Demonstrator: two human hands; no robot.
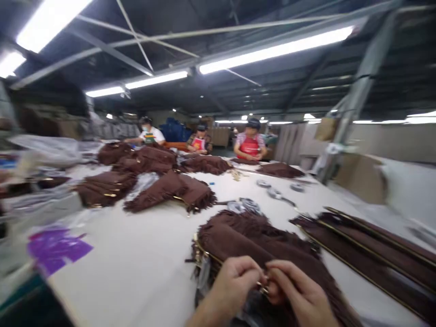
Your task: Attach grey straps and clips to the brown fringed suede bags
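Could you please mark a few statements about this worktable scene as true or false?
1. Both hands meet at the near edge of a brown fringed piece. True: the left hand and right hand pinch together at the brown fringed piece.
2. A purple sheet lies on the left of the table. True: the purple sheet lies near the left edge of the white table.
3. The fringed pieces are bright green. False: the stacks of fringed pieces are dark brown.
4. Nobody else is in view. False: three people sit at the far end.
5. The right hand rests flat on bare table. False: it is raised at the fringed piece, fingers curled.
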